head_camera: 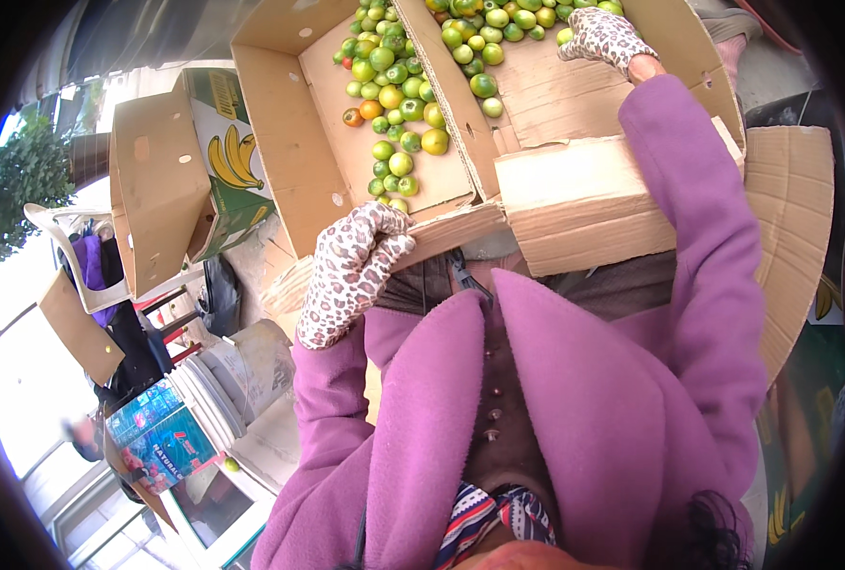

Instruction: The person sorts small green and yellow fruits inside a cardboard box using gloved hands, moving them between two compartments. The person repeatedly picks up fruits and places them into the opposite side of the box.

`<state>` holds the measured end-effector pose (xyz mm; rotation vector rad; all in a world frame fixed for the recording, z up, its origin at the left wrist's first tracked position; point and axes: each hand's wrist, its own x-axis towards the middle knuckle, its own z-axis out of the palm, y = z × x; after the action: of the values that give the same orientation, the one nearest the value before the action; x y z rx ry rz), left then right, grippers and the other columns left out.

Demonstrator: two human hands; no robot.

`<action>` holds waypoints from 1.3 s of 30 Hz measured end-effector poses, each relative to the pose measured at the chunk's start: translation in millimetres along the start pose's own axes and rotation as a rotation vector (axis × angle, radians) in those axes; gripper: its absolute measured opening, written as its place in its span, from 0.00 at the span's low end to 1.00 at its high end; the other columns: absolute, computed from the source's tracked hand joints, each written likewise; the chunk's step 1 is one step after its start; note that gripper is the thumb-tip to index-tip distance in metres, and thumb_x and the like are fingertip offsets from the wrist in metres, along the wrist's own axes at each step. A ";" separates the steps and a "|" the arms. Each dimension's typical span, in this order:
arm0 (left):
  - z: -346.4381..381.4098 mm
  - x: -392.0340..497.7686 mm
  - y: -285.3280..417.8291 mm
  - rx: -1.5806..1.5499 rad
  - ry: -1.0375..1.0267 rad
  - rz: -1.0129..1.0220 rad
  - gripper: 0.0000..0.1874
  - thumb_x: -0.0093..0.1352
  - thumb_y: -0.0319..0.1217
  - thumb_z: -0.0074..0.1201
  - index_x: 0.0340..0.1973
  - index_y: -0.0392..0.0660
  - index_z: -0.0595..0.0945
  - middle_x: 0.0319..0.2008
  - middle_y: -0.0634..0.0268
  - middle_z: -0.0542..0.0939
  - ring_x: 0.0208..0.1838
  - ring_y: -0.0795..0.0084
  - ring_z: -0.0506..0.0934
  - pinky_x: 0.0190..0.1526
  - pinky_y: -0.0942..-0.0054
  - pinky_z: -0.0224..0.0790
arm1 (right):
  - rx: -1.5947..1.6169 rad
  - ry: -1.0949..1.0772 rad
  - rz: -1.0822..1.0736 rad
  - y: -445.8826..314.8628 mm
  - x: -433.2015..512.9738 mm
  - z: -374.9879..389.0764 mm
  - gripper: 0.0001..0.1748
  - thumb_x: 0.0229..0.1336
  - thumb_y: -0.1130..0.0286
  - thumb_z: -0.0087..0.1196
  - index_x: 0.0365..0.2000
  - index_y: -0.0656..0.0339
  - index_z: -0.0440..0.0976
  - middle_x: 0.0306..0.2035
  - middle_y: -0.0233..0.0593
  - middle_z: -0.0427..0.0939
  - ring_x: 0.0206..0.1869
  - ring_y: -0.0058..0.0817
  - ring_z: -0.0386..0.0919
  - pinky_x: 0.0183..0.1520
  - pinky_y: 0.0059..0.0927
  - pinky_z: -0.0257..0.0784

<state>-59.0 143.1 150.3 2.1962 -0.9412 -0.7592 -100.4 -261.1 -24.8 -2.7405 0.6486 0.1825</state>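
Two cardboard boxes stand side by side before me, holding small green, yellow and orange tomatoes. My left hand (357, 269), in a leopard-print glove, rests with bent fingers on the near edge of the left cardboard box (323, 142), just below the nearest green tomatoes (400, 164). My right hand (604, 39), in a matching glove, reaches into the far part of the right cardboard box (565, 100), its fingers at a green tomato (564, 35). Whether it grips that tomato is unclear. More tomatoes (494, 53) lie to its left, against the far side and the wall between the boxes.
A banana-print box (233, 157) stands to the left, near a white plastic chair (102, 299). Lower left are a bucket (258, 363) and a blue printed box (162, 434). A cardboard flap (786, 214) spreads beyond my right arm.
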 end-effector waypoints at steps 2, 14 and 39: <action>-9.2 -4.0 6.1 -0.085 0.090 0.149 0.04 0.64 0.22 0.59 0.32 0.39 0.79 0.32 0.64 0.79 0.37 0.76 0.76 0.40 0.74 0.69 | -0.003 0.106 -0.087 11.8 3.9 13.1 0.24 0.36 0.48 0.67 0.27 0.58 0.82 0.28 0.47 0.82 0.33 0.45 0.80 0.37 0.46 0.74; 12.6 117.8 -80.1 0.068 0.241 -0.004 0.07 0.65 0.29 0.58 0.36 0.40 0.80 0.32 0.56 0.82 0.38 0.65 0.80 0.44 0.68 0.71 | 0.002 0.010 -0.100 12.3 10.5 16.6 0.22 0.36 0.47 0.67 0.22 0.56 0.82 0.25 0.45 0.81 0.30 0.45 0.80 0.33 0.46 0.73; 66.5 217.7 -5.0 -0.652 0.551 0.227 0.13 0.71 0.22 0.48 0.51 0.33 0.77 0.46 0.57 0.79 0.50 0.69 0.76 0.53 0.74 0.70 | 0.049 0.007 0.010 -29.4 -1.3 -7.4 0.28 0.47 0.48 0.62 0.40 0.62 0.77 0.39 0.44 0.80 0.46 0.38 0.77 0.49 0.40 0.72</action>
<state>22.7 -43.4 48.3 1.5577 -0.5412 -0.2624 -87.7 -238.1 -9.4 -2.6928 0.6604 0.1567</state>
